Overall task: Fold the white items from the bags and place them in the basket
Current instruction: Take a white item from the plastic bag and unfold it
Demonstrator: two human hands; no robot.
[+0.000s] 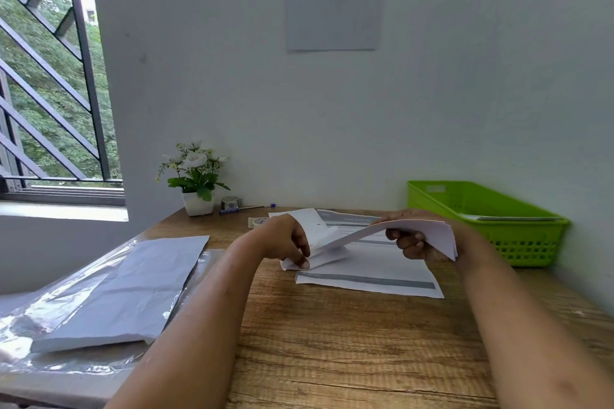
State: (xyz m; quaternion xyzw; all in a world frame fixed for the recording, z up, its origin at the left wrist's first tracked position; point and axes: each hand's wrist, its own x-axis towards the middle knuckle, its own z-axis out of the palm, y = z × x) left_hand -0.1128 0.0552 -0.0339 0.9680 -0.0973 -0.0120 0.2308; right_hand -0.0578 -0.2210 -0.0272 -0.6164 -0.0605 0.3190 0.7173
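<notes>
You are mid-fold on one white item (435,236), held just above the table (332,342), left of the basket (525,242). Your left hand (285,239) pinches its near-left corner low by the table, and your right hand (412,244) grips the raised right end, fingers curled under. Next, likely bring the right end over to the left edge, press the crease flat, then carry it to the basket. Another white piece (133,282) lies on the bag (50,309) at left.

grained wood table (349,342), glossy plastic bag (50,312), plastic basket (528,242)
</notes>
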